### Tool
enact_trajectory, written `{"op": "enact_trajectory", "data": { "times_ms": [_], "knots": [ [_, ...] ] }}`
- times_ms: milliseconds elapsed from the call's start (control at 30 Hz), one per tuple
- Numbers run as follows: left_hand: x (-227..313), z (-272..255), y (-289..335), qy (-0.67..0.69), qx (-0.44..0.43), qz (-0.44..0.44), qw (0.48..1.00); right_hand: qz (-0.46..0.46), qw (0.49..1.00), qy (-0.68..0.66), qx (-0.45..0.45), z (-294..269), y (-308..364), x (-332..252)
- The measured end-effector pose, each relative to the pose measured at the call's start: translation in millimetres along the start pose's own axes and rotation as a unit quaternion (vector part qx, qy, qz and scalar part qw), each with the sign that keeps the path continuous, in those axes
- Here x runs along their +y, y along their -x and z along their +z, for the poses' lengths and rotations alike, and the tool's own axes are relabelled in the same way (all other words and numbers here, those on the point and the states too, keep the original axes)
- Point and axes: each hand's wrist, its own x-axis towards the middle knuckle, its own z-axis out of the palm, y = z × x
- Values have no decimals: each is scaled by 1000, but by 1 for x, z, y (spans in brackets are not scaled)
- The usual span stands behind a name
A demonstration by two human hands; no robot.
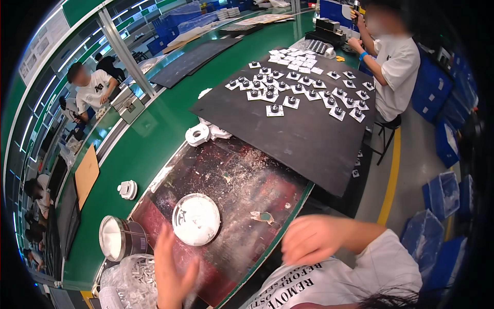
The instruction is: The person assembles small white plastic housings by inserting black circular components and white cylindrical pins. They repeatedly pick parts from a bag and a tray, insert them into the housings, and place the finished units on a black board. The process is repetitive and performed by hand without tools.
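Note:
My left hand is raised at the lower middle, thumb and fingers apart, with nothing in it. Just beyond it lies a round, shallow dish covered with white material, on a stained dark red and black board. To its left stands an open tin can with white contents. Below the can, a clear plastic bag holds many small pale pieces. My right hand hangs in front of my white shirt, right of the board; its fingers look bent, blurred by motion, and whatever they hold cannot be made out.
White castings sit at the board's far edge; another white part lies on the green table. A black mat carries many white square plates with dark knobs. At right, a co-worker sits near blue bins.

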Motion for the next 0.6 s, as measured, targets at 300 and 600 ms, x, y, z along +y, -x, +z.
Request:
{"op": "enact_trajectory", "data": {
  "times_ms": [300,600],
  "knots": [
    [-8,5,115,144,119,-192,963,332,849,309,270,-162,-6,29],
    [7,8,124,58,69,-147,985,180,887,404,133,-117,-117,25]
  ]
}}
